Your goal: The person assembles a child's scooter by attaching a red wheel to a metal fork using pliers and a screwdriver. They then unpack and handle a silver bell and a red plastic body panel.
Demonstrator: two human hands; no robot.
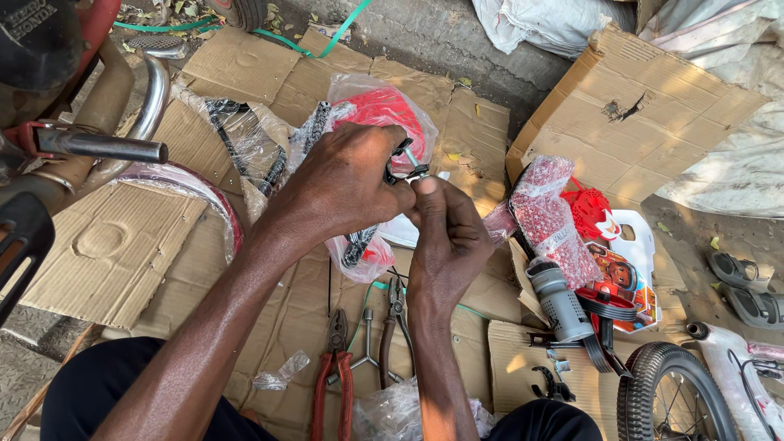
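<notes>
Seen from the head camera, a person seated on flattened cardboard (269,77) spread over the ground works both hands together above its middle. The left hand (343,184) is closed around a small black-and-metal part (406,159), pinching it against a clear plastic bag holding a red part (384,114). The right hand (445,233) meets it from below, thumb and fingertips narrowed onto the same small metal piece, so the two hands touch at that point.

On the cardboard just below the hands lie red-handled pliers (335,380), a dark pair of pliers (394,335) beside them, and a metal cross wrench (365,343) between the two. A crumpled clear wrapper (282,373) sits left of the red-handled pliers.

Toward the cardboard's right edge rest a bag of red beaded pieces (547,220), a grey plastic bottle (562,304), a red basket-like part (590,214) and a printed white panel (637,261). An open carton (645,106) stands at the far right corner. A small spoked wheel (674,392) shows at the near right corner, and grey sandals (747,286) lie on the bare ground beyond it. At the left edge, a chrome tube (102,147) and a curved red mudguard (204,196) reach in.
</notes>
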